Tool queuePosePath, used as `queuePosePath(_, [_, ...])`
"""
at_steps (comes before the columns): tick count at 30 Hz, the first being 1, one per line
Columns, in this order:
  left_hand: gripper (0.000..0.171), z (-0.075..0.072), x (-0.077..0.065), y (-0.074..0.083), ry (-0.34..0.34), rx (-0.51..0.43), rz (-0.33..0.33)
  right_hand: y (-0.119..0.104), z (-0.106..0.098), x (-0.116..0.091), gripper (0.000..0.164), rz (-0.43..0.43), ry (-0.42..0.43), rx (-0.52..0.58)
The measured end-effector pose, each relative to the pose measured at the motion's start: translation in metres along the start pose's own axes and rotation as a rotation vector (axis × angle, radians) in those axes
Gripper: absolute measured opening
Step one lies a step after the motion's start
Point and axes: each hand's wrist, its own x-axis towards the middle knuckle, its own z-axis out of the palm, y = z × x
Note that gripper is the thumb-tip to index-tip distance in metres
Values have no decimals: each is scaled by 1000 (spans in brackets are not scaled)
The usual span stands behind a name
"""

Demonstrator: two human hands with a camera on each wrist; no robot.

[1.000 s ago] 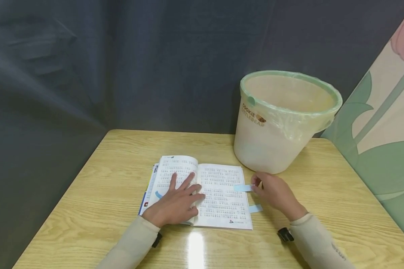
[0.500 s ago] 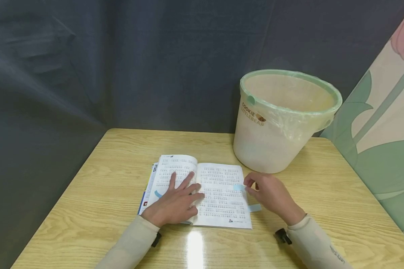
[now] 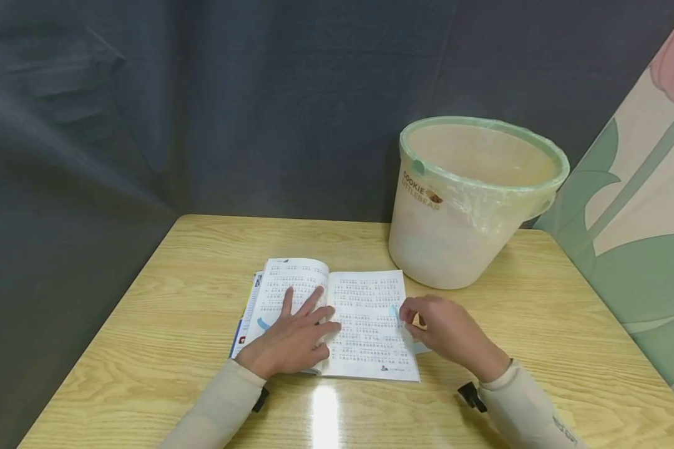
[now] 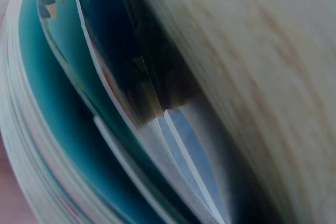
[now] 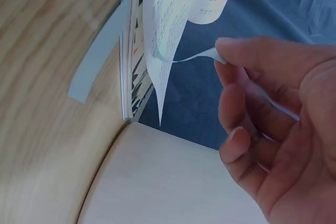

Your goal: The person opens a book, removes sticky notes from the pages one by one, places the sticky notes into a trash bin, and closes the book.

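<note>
An open book (image 3: 365, 355) with printed pages lies on the table. My left hand (image 3: 292, 340) rests on it with spread fingers, across the left page and the fold. Beyond the book's right edge, my right hand (image 3: 446, 327) pinches the end of a light blue paper strip (image 5: 194, 56) between thumb and forefinger. The strip's other end is stuck to the right page, which is lifted and bent at its edge. A second blue strip (image 5: 97, 59) sticks out lower on that side. On the left page a curled blue strip (image 3: 263, 323) shows beside my left hand.
A pale bucket (image 3: 446, 243) with a green rim and a clear liner stands just behind my right hand. Dark cloth (image 3: 292, 112) hangs behind the wooden table (image 3: 163, 324). Close to the left wrist camera are fanned book pages (image 4: 58, 114).
My right hand has moved left and slightly down over the book's edge, folding the strip back on itself. The right page's edge has risen. My left hand has stayed put.
</note>
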Motion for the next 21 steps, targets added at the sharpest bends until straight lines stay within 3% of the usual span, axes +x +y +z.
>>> queuePosePath(9, [41, 0, 0, 0, 7, 3, 10, -1, 3, -4, 17, -101, -78, -52])
queuePosePath(21, [41, -1, 0, 0, -4, 0, -1, 0, -12, -3, 19, -88, 64, 8])
